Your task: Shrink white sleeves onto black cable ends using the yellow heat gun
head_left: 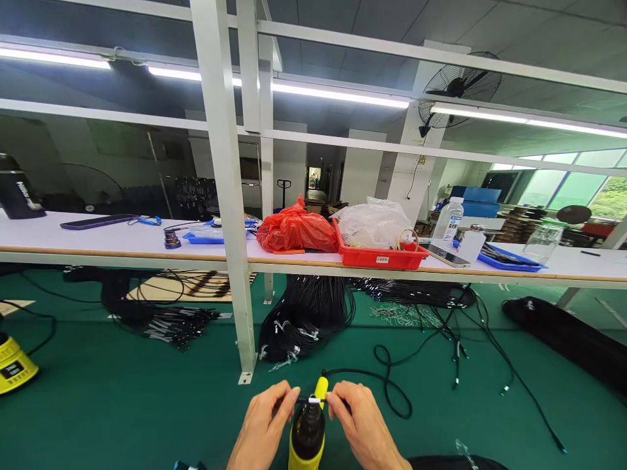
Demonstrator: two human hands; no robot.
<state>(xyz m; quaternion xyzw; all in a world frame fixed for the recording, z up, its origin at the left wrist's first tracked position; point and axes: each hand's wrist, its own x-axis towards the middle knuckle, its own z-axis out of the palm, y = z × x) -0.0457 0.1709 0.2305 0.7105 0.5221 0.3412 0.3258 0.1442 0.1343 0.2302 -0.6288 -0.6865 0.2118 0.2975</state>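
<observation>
Both my hands pinch a thin black cable (386, 382) just above the dark nozzle of a yellow and black tool (307, 434) standing at the bottom centre. My left hand (262, 424) grips the cable end from the left, fingers closed. From the right, my right hand (360, 421) pinches a small white sleeve (329, 395) on the cable. The cable loops away to the right across the green table (122, 391).
A white post (230, 196) rises just beyond my hands. Bundles of black cables (304, 320) lie under a white shelf (122, 238) holding a red bag, a red tray (382, 256) of clear bags, phones and bottles. A yellow device (14, 365) sits far left.
</observation>
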